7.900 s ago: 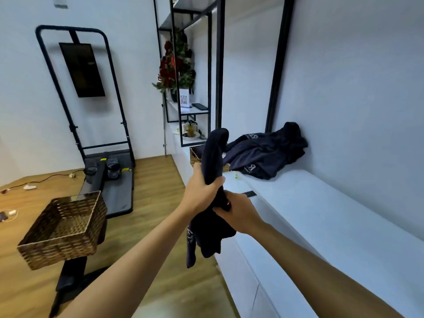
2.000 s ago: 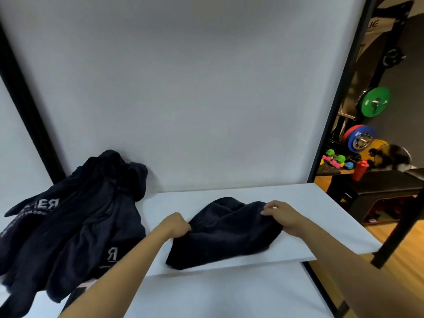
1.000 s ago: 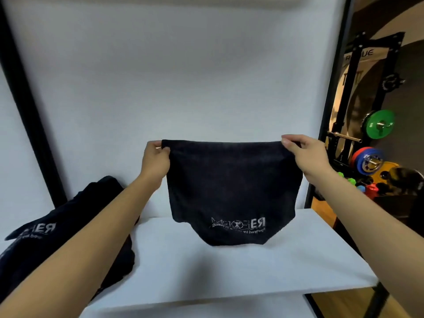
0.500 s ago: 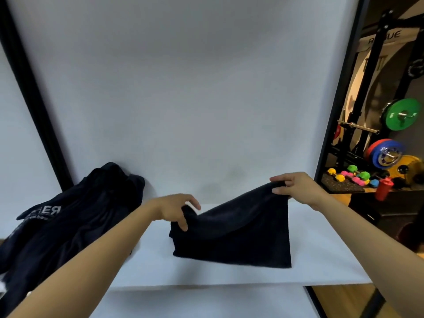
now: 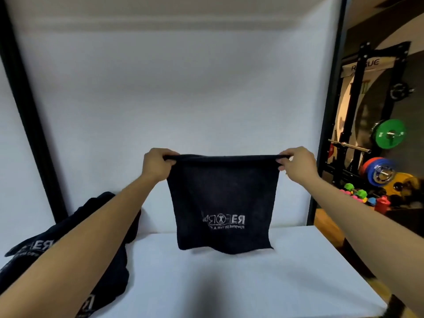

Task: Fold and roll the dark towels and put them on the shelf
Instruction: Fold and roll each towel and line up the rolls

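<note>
The white surface (image 5: pixel 206 283) fills the lower view. A pile of dark towels (image 5: pixel 68 249) lies on it at 8 o'clock. 1 dark towel (image 5: pixel 222 198) hangs at centre above the surface, its printed logo reading reversed. The left hand (image 5: pixel 156 165) at 10 o'clock and the right hand (image 5: pixel 297 165) at 2 o'clock each pinch 1 top corner, fingers curled on the stretched edge.
</note>
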Action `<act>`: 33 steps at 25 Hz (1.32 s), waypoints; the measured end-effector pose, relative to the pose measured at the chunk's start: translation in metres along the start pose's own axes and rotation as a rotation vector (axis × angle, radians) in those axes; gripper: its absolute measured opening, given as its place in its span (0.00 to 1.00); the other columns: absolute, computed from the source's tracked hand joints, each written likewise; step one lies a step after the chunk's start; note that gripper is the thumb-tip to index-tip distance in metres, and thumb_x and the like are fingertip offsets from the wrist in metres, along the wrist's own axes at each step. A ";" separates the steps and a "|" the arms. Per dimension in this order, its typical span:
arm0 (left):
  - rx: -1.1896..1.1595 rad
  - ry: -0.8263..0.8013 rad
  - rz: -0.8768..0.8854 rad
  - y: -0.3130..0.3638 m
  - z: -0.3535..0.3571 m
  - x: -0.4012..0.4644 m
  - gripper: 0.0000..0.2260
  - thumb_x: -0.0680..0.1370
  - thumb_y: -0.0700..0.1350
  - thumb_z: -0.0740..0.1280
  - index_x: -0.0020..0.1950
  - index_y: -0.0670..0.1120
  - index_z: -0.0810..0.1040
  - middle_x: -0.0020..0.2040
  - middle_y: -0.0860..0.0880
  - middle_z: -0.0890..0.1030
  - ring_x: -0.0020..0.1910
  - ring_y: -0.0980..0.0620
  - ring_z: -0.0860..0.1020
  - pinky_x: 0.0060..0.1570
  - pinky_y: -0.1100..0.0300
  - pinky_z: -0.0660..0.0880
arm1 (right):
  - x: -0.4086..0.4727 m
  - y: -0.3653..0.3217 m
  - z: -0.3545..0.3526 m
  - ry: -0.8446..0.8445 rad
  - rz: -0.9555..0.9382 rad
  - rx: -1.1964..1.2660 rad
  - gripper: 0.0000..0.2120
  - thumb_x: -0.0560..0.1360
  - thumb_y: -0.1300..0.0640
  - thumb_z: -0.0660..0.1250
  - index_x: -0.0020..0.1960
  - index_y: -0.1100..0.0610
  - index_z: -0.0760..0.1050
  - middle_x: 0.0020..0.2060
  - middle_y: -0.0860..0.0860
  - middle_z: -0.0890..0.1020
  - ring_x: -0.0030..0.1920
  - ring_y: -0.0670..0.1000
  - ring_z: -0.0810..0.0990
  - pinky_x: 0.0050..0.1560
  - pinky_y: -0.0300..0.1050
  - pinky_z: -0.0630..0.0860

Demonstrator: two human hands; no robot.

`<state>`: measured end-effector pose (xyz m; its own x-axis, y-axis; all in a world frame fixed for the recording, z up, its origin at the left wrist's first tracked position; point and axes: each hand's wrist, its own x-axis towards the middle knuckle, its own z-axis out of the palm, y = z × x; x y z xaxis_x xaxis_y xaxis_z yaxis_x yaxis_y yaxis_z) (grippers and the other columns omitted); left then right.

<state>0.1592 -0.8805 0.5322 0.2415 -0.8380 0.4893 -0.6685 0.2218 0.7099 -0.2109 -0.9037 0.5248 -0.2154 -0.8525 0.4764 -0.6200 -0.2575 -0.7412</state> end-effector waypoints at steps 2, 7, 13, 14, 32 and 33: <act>-0.007 0.110 0.115 0.018 -0.013 0.012 0.14 0.78 0.32 0.63 0.56 0.45 0.84 0.53 0.48 0.84 0.51 0.51 0.79 0.55 0.62 0.73 | 0.004 -0.025 -0.011 0.099 -0.036 0.171 0.05 0.77 0.64 0.67 0.51 0.59 0.80 0.38 0.47 0.82 0.37 0.49 0.85 0.35 0.44 0.80; 0.079 0.193 0.263 -0.020 -0.011 -0.018 0.11 0.78 0.37 0.65 0.55 0.46 0.84 0.51 0.47 0.84 0.51 0.48 0.79 0.53 0.57 0.74 | -0.038 -0.011 -0.008 0.005 0.009 0.291 0.04 0.78 0.67 0.65 0.49 0.60 0.77 0.43 0.52 0.81 0.43 0.51 0.85 0.35 0.41 0.82; 0.205 -0.243 -0.021 -0.134 0.025 -0.182 0.04 0.75 0.41 0.73 0.47 0.49 0.87 0.42 0.52 0.79 0.44 0.50 0.78 0.45 0.57 0.73 | -0.194 0.093 0.032 -0.240 0.247 0.202 0.11 0.75 0.70 0.68 0.41 0.55 0.79 0.42 0.58 0.84 0.44 0.57 0.84 0.37 0.42 0.82; 0.222 -0.277 -0.068 -0.141 0.027 -0.208 0.03 0.75 0.42 0.73 0.46 0.49 0.86 0.44 0.53 0.80 0.44 0.51 0.78 0.45 0.59 0.71 | -0.216 0.105 0.033 -0.276 0.269 0.169 0.10 0.74 0.70 0.69 0.41 0.56 0.80 0.42 0.58 0.84 0.44 0.58 0.84 0.37 0.41 0.81; -0.156 -0.180 -0.317 -0.105 -0.003 -0.296 0.01 0.79 0.38 0.68 0.49 0.41 0.79 0.45 0.44 0.83 0.35 0.48 0.84 0.32 0.61 0.80 | -0.271 0.105 -0.010 -0.280 0.303 0.183 0.05 0.77 0.66 0.68 0.51 0.62 0.79 0.38 0.52 0.78 0.34 0.55 0.83 0.35 0.39 0.80; -0.165 -0.176 -0.324 -0.108 0.001 -0.286 0.02 0.79 0.38 0.68 0.49 0.41 0.79 0.45 0.44 0.83 0.35 0.48 0.84 0.33 0.60 0.80 | -0.261 0.104 -0.004 -0.275 0.325 0.182 0.05 0.76 0.66 0.68 0.51 0.62 0.79 0.37 0.53 0.78 0.35 0.55 0.84 0.37 0.41 0.81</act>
<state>0.1619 -0.6652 0.3147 0.2879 -0.9470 0.1427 -0.4516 -0.0029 0.8922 -0.2221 -0.7059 0.3251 -0.1534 -0.9849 0.0803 -0.4055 -0.0114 -0.9140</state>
